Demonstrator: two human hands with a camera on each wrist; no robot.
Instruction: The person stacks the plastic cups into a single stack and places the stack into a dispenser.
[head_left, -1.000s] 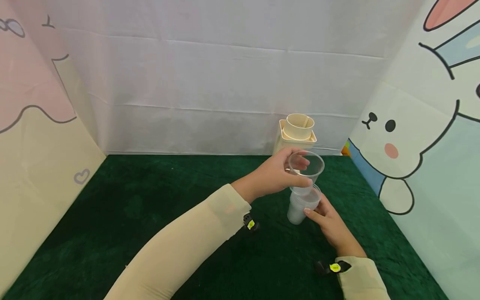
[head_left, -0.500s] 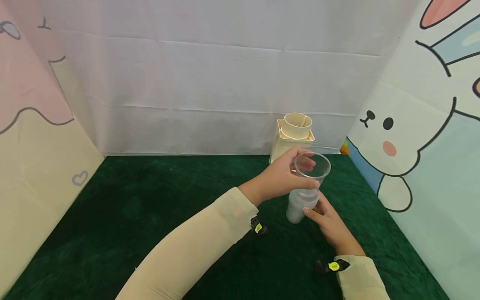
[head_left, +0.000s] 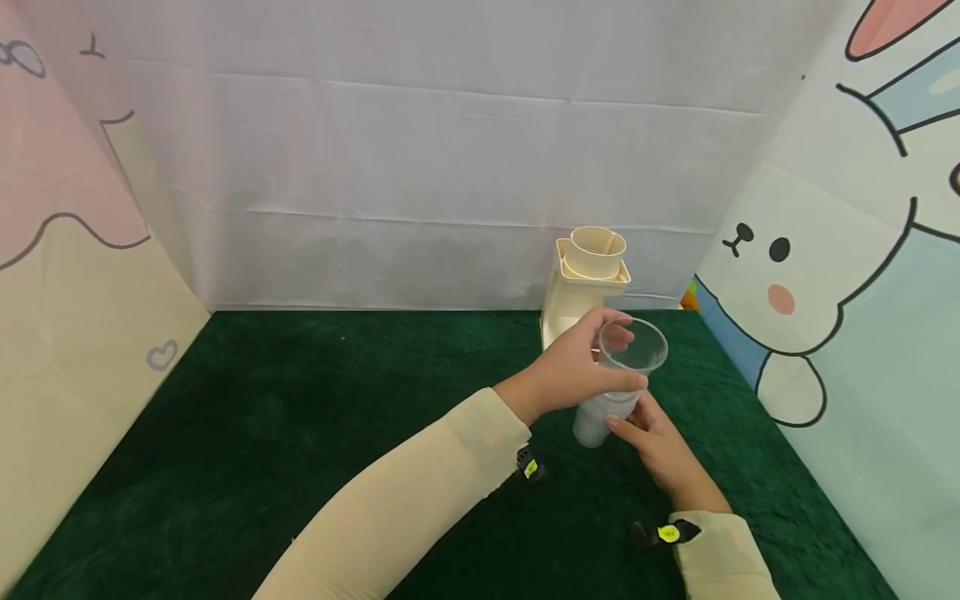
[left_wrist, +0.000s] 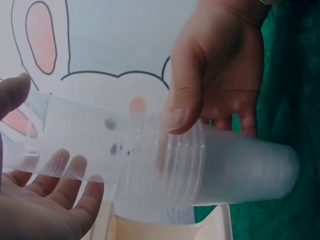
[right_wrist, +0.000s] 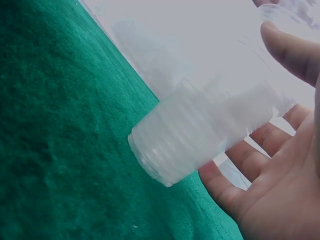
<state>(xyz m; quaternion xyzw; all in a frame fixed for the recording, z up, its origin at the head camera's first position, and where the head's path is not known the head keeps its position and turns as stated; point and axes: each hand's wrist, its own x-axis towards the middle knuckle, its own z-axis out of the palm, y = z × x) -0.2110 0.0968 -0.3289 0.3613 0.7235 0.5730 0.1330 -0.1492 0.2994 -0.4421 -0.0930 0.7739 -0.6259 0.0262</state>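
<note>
My left hand [head_left: 573, 367] grips a clear plastic cup [head_left: 637, 354] near its rim, thumb on one side and fingers on the other. Below it, my right hand [head_left: 662, 454] holds a stack of nested plastic cups [head_left: 591, 423] in its curled fingers and thumb. In the left wrist view the single cup [left_wrist: 75, 132] has its lower part inside the mouth of the stack [left_wrist: 245, 165], in line with it. The right wrist view shows the frosted bottom end of the stack [right_wrist: 170, 135] over the green cloth, tilted.
A cream-coloured holder [head_left: 581, 292] with a round tube on top stands at the back, just behind my left hand. Dark green cloth [head_left: 300, 433] covers the table. A white curtain [head_left: 450, 167] hangs behind, and a rabbit-printed panel [head_left: 840, 292] borders the right side.
My left hand has moved right and down with the cup, which has sunk into the stack's mouth. My right hand and the stack have stayed almost still.
</note>
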